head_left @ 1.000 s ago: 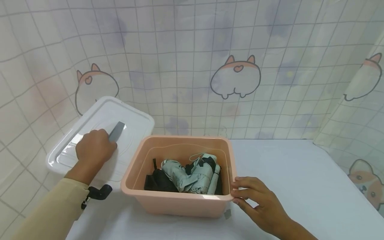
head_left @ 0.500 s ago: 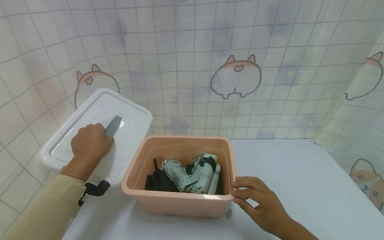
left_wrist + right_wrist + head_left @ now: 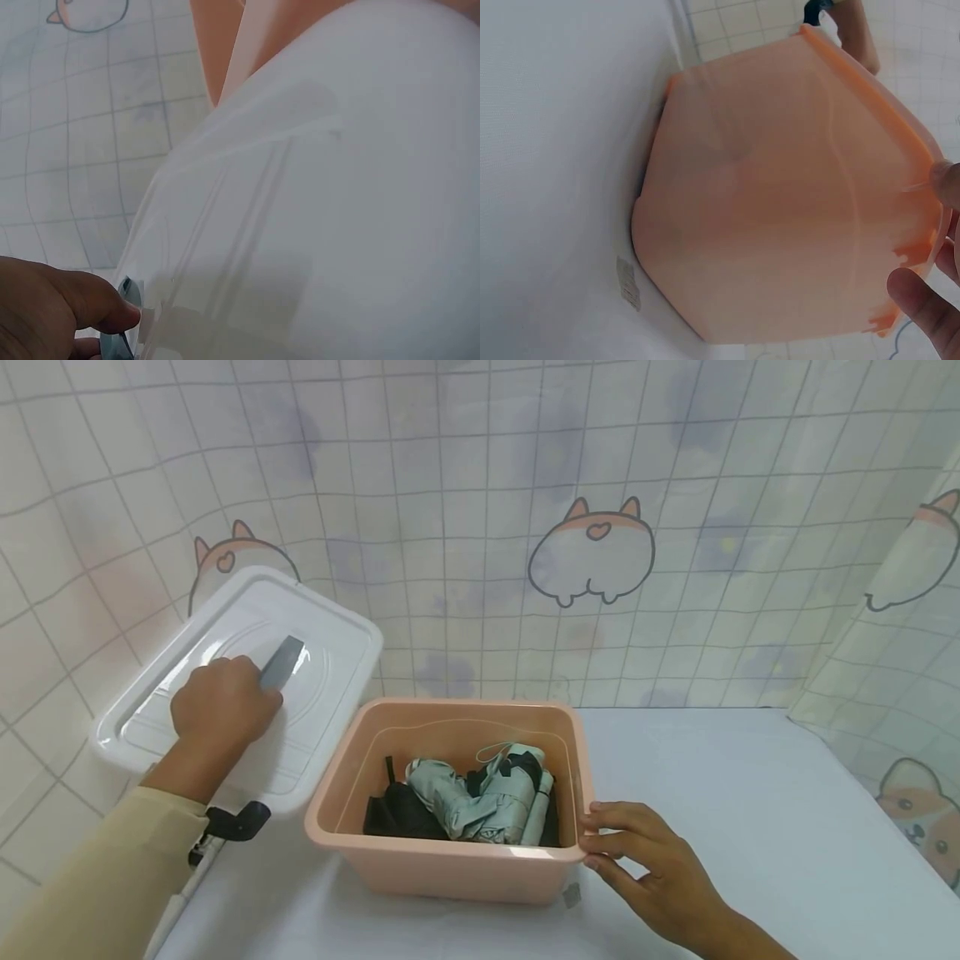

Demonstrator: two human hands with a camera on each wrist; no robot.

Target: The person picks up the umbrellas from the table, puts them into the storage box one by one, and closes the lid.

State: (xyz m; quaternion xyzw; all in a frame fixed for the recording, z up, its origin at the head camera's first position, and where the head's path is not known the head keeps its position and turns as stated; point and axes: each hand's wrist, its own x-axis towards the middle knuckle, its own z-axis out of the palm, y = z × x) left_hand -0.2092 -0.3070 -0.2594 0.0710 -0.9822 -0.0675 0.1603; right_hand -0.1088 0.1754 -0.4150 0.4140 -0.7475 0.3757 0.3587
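Observation:
My left hand (image 3: 225, 706) grips the grey handle (image 3: 282, 662) of a white plastic lid (image 3: 333, 635), which is held tilted above the table, left of the bin. In the left wrist view the thumb presses the handle (image 3: 118, 341) at the lid's edge-on surface (image 3: 247, 225). A peach plastic storage bin (image 3: 450, 870) stands uncovered on the table. My right hand (image 3: 652, 868) holds its front right corner, fingertips over the rim and thumb below it. Inside lie pale green folded umbrellas (image 3: 502, 802) and a black folded bundle (image 3: 408, 814), partly hidden by the front wall.
A white cloth covers the table (image 3: 712, 793), which extends to the right of the bin. Behind and at both sides hangs a checked curtain (image 3: 480, 568) with cartoon corgis. A small grey patch (image 3: 572, 895) lies by the bin's front right base.
The left hand has lifted the lid upward and slightly left, away from the bin. The right hand and the bin have stayed in place.

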